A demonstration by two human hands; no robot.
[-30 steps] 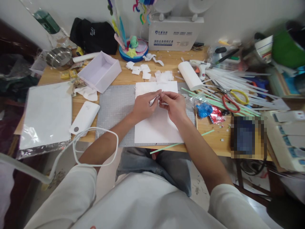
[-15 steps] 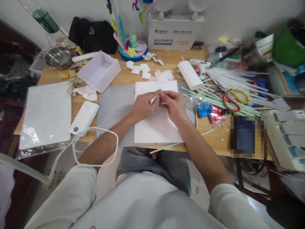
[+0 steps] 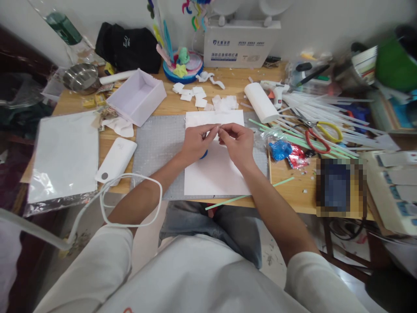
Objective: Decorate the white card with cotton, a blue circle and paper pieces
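Note:
My left hand (image 3: 197, 141) and my right hand (image 3: 239, 142) meet fingertip to fingertip over a white sheet of paper (image 3: 215, 178). Both are closed in a pinch; whatever lies between the fingertips is too small to make out. A bit of a blue thing (image 3: 204, 154) shows at the lower edge of my left hand, mostly hidden by it. Under the paper lies a grey gridded cutting mat (image 3: 153, 143). Torn white pieces (image 3: 224, 103) rest just beyond the paper's far edge.
Left of the mat are a lilac box (image 3: 137, 98), a white power bank (image 3: 116, 161) and a looped white cable (image 3: 159, 204). To the right lie a white roll (image 3: 261, 102), a glue gun (image 3: 276, 93), pliers (image 3: 317, 134) with red and yellow handles, and several plastic strips.
The fingertips of both hands have shifted slightly in their pinch. A blue thing now shows below my left hand, where it was hidden before.

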